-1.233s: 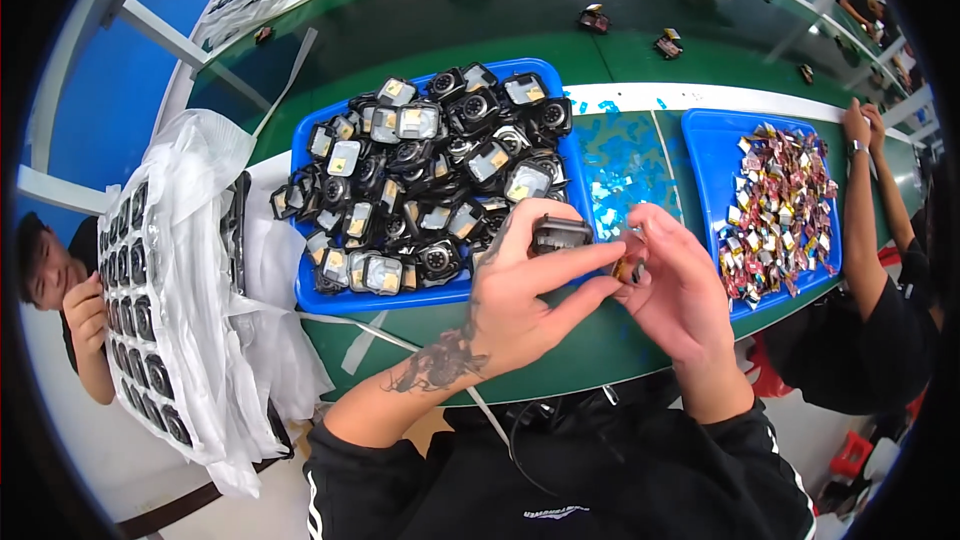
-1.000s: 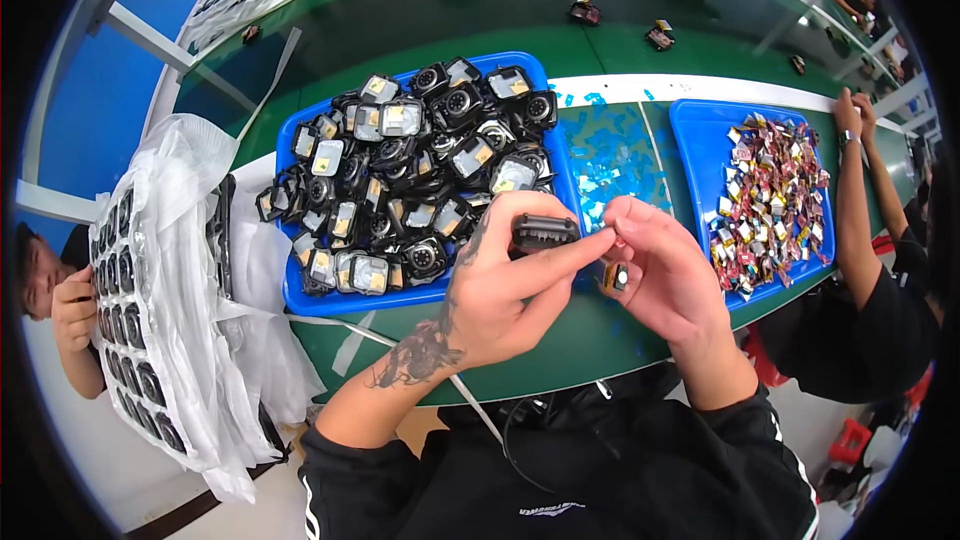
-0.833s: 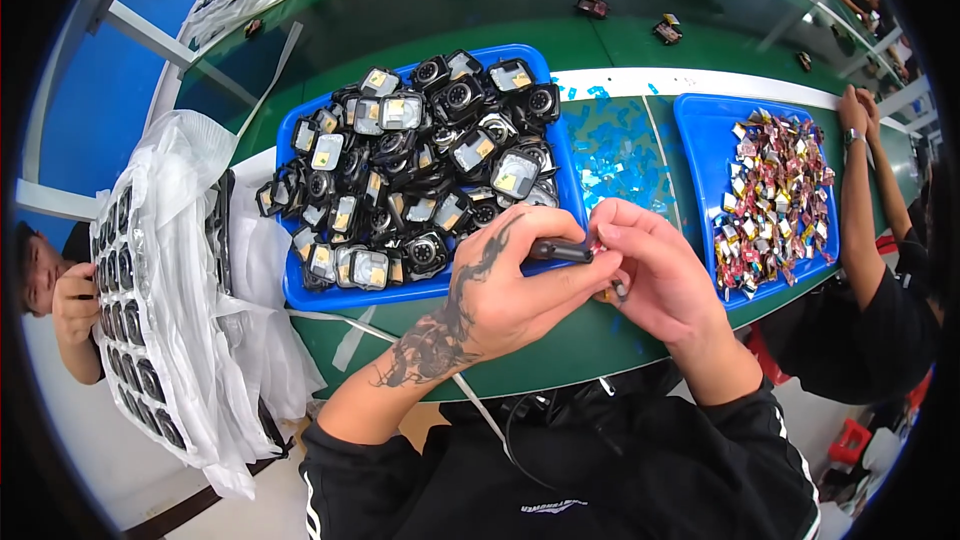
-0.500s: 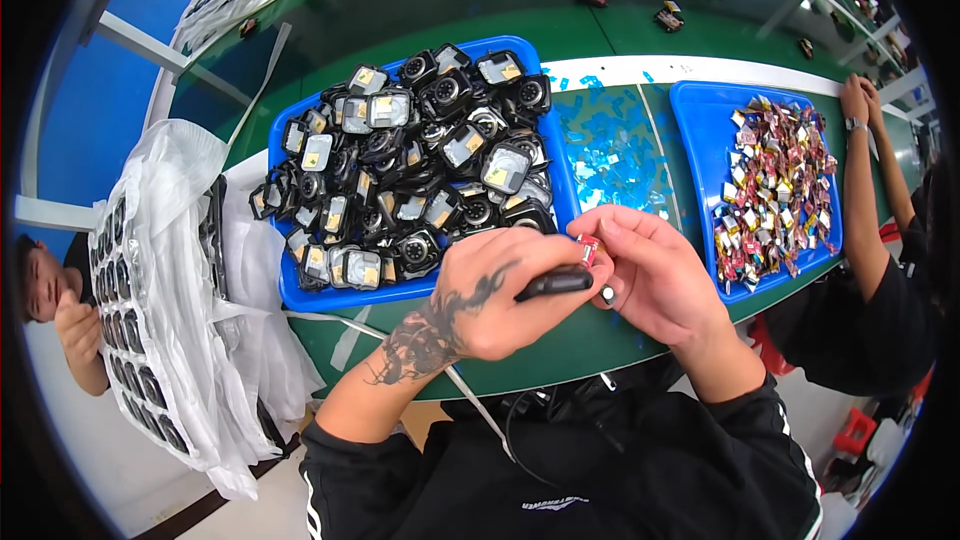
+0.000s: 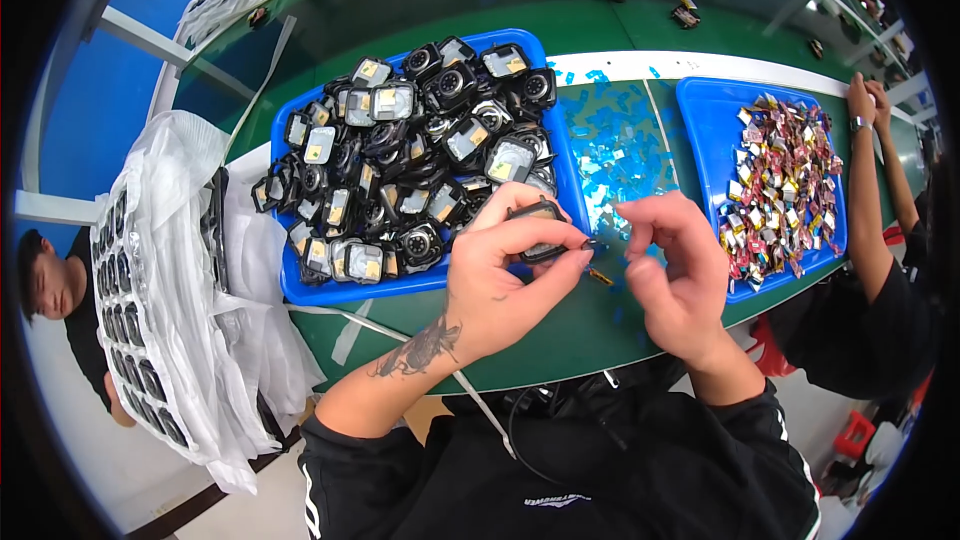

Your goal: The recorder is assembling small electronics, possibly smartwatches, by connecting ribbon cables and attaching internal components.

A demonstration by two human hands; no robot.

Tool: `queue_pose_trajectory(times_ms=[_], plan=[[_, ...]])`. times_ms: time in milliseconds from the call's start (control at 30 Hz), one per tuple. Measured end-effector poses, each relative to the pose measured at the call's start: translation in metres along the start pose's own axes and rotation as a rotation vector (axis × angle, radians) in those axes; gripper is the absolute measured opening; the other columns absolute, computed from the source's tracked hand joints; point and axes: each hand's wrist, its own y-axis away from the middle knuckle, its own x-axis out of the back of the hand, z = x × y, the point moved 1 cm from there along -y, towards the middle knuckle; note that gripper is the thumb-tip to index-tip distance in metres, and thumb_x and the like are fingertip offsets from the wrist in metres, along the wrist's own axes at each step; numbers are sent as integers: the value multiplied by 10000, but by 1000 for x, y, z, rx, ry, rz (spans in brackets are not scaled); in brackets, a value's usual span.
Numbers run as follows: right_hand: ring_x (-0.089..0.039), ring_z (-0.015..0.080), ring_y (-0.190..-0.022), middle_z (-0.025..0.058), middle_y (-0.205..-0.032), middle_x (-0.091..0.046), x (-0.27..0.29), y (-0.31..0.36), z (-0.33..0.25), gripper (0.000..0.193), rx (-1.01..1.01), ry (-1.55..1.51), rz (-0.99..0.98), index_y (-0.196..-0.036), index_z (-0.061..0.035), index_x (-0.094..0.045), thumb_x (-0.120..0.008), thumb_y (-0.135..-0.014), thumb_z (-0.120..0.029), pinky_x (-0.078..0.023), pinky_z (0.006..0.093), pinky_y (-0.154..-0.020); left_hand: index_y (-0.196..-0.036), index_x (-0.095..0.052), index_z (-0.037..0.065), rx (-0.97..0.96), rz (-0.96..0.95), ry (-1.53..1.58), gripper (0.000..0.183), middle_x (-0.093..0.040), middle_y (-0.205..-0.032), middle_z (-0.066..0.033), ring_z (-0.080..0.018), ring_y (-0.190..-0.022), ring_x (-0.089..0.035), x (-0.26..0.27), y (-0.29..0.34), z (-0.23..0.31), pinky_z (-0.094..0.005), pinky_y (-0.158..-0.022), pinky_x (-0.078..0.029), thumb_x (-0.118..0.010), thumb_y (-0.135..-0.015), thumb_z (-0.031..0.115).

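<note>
My left hand (image 5: pixel 500 285) is closed around a black watch case (image 5: pixel 540 230), its edge pinched between thumb and fingers. A small yellow and black piece (image 5: pixel 600 277) shows just beyond those fingertips; whether it is attached to the case or lies on the table I cannot tell. To the right, my right hand (image 5: pixel 685 275) is raised with thumb and forefinger bent but apart, and nothing shows between them. Behind my left hand a blue tray (image 5: pixel 440 290) is heaped with black watch cases (image 5: pixel 390 105).
Blue film scraps (image 5: pixel 620 150) litter the green table between the trays. A second blue tray (image 5: pixel 705 130) holds small red, white and yellow parts (image 5: pixel 785 195). White-wrapped racks (image 5: pixel 190 340) stand at left. A co-worker's arms (image 5: pixel 868 190) reach in at right; another person stands left.
My hands have drawn apart, the right moving right. The red piece between them is out of sight. My left hand has turned, showing more of the watch case. Pieces on the far belt shifted right.
</note>
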Motion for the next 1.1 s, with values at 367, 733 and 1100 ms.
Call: queue_pose_trajectory(times_ms=[367,733,1100], plan=[[-621,131,-787,83,-845,-665,0,-4,-5,102,-49,3,-47,-856,14,-638,-707,-795,56,-496,271,-691,-868,-714,32,62,-108,-44,71,-559,-1011,-21,8,-642,-514,0,3,12,-164,-486,-389,-734,-800,35],[-600,286,-813,134,-907,-572,9,-2,-10,138,164,596,-61,-860,-1,-599,-675,-768,69,-489,343,-690,-878,-721,20,273,-41,118,95,-588,-915,-24,-50,-663,-540,2,1,2,-202,-492,-400,-740,-797,65],[-607,173,-853,95,-910,-637,4,0,3,201,-110,-84,-175,-1047,4,-674,-633,-854,42,-486,269,-736,-924,-696,-17,430,-319,376,125,-551,-962,-33,-60,-767,-581,3,-3,12,-190,-528,-466,-727,-860,85]])
